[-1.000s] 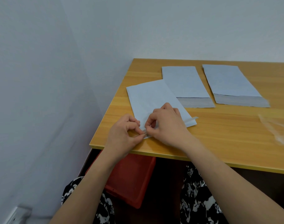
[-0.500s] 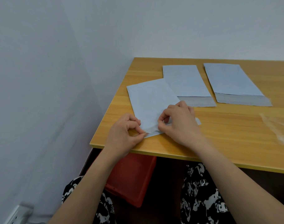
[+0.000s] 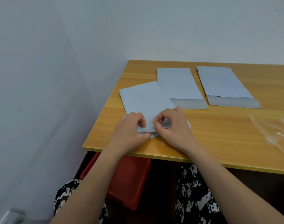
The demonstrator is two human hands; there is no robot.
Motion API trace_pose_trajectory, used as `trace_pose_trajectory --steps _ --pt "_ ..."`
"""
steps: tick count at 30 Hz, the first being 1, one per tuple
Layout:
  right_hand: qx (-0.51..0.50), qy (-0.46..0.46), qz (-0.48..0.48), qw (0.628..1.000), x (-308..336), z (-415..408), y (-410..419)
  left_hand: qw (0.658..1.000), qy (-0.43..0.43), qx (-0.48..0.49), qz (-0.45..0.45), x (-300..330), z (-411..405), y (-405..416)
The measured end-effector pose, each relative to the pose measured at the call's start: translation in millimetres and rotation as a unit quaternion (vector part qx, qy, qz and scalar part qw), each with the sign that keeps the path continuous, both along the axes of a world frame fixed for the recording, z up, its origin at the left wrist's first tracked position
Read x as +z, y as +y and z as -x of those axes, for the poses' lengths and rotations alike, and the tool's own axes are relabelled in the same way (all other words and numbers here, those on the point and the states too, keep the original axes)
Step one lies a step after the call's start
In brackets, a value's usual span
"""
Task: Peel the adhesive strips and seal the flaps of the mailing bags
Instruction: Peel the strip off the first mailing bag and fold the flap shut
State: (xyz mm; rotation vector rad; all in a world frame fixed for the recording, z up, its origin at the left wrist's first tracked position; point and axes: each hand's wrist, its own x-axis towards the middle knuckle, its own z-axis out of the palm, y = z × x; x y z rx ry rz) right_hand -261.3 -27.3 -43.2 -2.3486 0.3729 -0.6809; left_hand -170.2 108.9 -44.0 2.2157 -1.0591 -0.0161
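Three pale mailing bags on a wooden tabletop [image 3: 218, 143] set into a wall corner. Nearest bag [image 3: 144, 101] lying askew by the left front edge, near end under both hands. Left hand [image 3: 130, 130] curled, thumb and fingers pinching the bag's near left corner, that corner lifted a little off the wood. Right hand [image 3: 172, 126] curled too, thumb and forefinger tips pinched together on the near end just right of the left hand; grip closed on the flap or its strip, which of the two impossible to tell, since too small and hidden by the fingers. Hands nearly touching each other.

Middle bag [image 3: 178, 83] lying flat farther back, touching or just overlapped by the near bag's far right corner, open flap a greyer band toward the front. Right bag [image 3: 223, 83] beside it, apart, also flat, flap likewise open and grey.

Clear plastic film [image 3: 273, 128], crumpled, at the right edge of view, well apart from the bags. Below the tabletop, a red bin [image 3: 131, 183] between patterned black-and-white clothing on the person's legs [image 3: 196, 196].
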Motion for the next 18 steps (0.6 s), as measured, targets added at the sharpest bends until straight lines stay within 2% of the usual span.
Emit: trace_pose_trajectory --steps 8,18 --pt "-0.013 0.011 -0.026 1.0 0.2 1.7 1.5 0.998 0.051 0.0 0.034 -4.4 -0.8 4.2" --pt "-0.045 0.004 -0.049 0.998 1.5 3.1 -0.2 0.998 0.055 -0.003 0.03 -1.8 2.3 3.7"
